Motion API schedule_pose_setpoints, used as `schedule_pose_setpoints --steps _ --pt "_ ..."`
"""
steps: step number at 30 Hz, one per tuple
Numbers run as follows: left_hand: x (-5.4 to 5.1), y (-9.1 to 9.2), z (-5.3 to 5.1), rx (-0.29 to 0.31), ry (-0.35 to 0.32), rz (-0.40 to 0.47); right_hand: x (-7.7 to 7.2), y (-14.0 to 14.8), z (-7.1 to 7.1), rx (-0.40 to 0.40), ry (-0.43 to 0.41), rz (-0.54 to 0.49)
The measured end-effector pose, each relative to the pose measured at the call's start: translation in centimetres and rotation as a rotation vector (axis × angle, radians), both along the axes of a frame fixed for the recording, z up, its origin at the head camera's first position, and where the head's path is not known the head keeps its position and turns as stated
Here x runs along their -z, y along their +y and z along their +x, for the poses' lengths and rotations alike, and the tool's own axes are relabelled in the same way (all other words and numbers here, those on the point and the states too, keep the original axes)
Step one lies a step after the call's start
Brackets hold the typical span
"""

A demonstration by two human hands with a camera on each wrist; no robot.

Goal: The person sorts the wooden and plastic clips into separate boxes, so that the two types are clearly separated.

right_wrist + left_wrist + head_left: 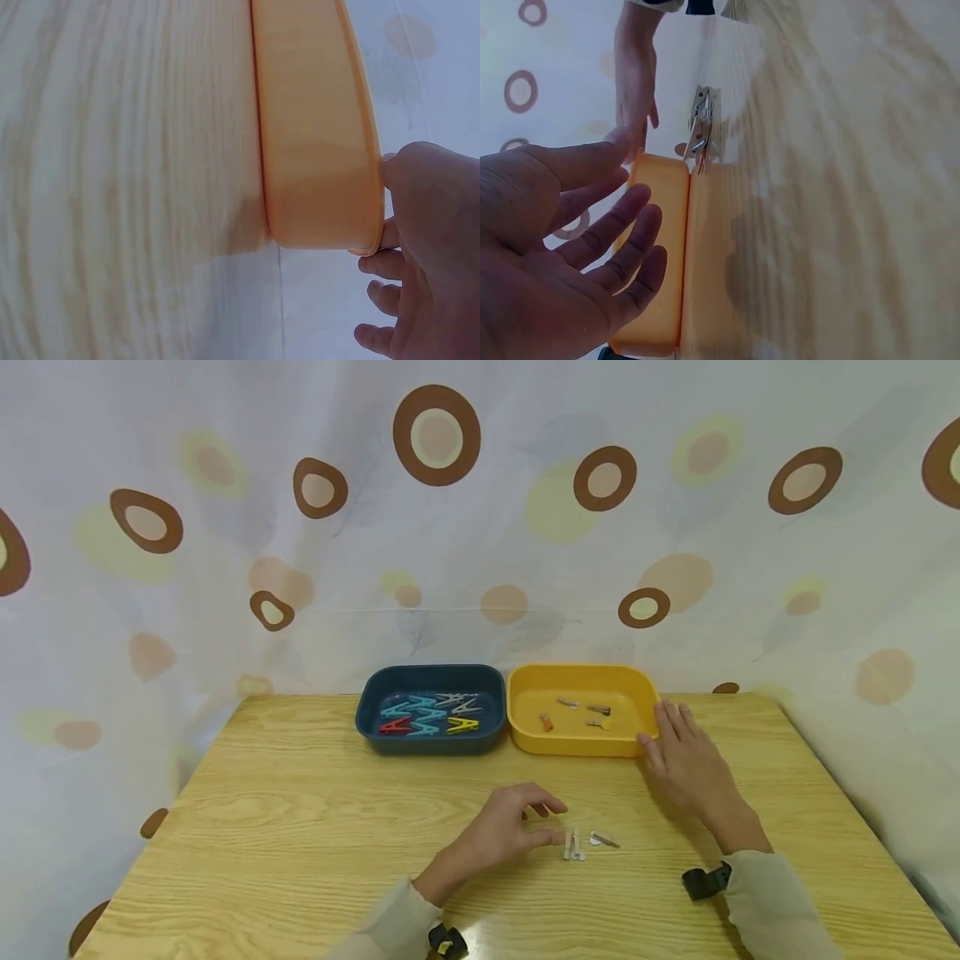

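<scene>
My left hand [504,828] hovers above the table with thumb and fingers parted and nothing between them. Right beside its thumb tip lie small wooden clothespins [576,845] with pale round pieces, and another small clothespin [604,840] is a little to the right. In the left wrist view the clothespins [702,127] appear beyond the fingertips. My right hand [692,767] touches the right front corner of the yellow tray [577,747], its fingers fairly straight. Thumb and fingertips meet the rim in the right wrist view. Several small clips [567,702] lie inside this tray.
A dark blue tray [431,747] stands against the yellow one's left side. It holds several larger clothespins, including a red one [395,725], a yellow one [462,724] and blue ones [422,728]. A patterned curtain [502,527] hangs behind the wooden table [300,827].
</scene>
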State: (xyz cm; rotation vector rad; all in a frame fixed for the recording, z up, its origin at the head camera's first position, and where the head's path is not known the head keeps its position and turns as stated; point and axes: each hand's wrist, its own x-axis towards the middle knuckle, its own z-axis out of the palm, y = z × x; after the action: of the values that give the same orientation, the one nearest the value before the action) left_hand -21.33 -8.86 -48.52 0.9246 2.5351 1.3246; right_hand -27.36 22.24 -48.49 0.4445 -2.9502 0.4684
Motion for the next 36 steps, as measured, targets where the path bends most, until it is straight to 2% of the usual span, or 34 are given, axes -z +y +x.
schedule_pose_setpoints --steps 6,11,18,25,36 --pt "0.4 0.6 0.4 0.042 0.018 -0.101 0.1 -0.1 0.1 0.0 -0.006 -0.025" --pt "0.7 1.0 0.9 0.037 0.053 -0.165 0.3 -0.4 0.2 0.001 -0.012 -0.023" --pt "0.8 1.7 1.2 -0.009 0.09 -0.188 0.2 -0.2 0.1 0.001 -0.001 -0.017" --pt "0.9 2.0 1.4 0.003 0.149 -0.223 0.0 -0.1 0.1 0.012 -0.008 -0.015" --pt "1.2 1.8 1.3 0.016 0.116 -0.196 0.0 -0.1 0.0 0.006 -0.002 -0.02"
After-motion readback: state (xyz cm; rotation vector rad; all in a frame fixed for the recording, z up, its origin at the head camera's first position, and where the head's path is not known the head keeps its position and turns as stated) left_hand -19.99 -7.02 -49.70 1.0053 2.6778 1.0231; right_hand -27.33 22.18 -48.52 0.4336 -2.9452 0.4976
